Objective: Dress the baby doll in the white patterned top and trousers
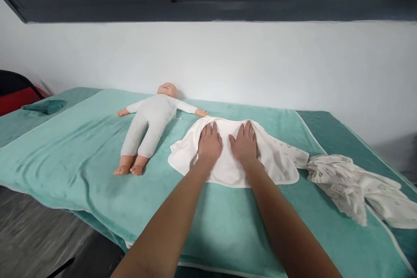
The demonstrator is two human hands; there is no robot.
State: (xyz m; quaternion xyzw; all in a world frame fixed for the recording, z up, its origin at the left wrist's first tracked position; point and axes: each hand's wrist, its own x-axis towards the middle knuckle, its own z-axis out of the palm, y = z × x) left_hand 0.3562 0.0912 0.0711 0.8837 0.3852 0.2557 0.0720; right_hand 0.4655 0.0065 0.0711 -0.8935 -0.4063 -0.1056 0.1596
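Observation:
A white baby top (224, 165) lies spread on the green blanket, with a small print showing on its right sleeve. My left hand (210, 142) rests flat on its left half, fingers stretched away from me. On the right half, my right hand (244, 141) also lies flat, thumb held apart from the fingers. Neither hand grips anything. To the left, a baby doll (151, 119) in a pale suit lies on its back, arms out and feet toward me. One of the doll's hands is near the top's upper left edge.
Crumpled printed baby clothes (352, 184) lie at the right, touching the sleeve. The green blanket (97, 182) covers a bed against a white wall (244, 65), below a dark window frame (208, 6). A red and black item (16, 95) stands at far left.

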